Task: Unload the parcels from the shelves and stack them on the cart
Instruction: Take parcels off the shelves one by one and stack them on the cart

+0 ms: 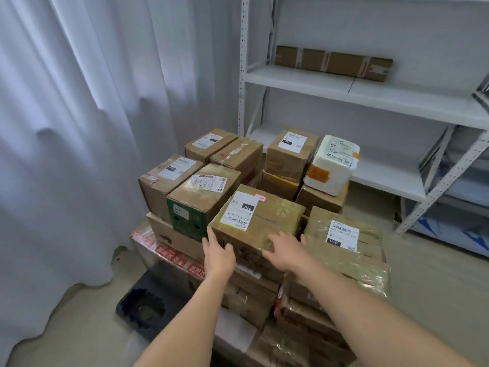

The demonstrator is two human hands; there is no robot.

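A brown taped parcel (260, 221) with a white label sits on top of the stack at the near middle. My left hand (218, 252) touches its front left corner with straight fingers. My right hand (287, 250) lies with spread fingers on its front right edge. Several more cardboard parcels surround it, among them a green-sided box (201, 200) and a tape-wrapped parcel (346, 242). A white foam box (334, 162) stands at the back right of the stack. One long flat carton (333, 62) lies on the white shelf (370, 95). The cart's black corner (145, 308) shows below the stack.
White metal shelving (242, 75) stands behind and to the right of the stack, with a lower shelf board (383, 178). A white curtain (79, 128) hangs along the left. Bare floor (436, 282) lies to the right of the stack.
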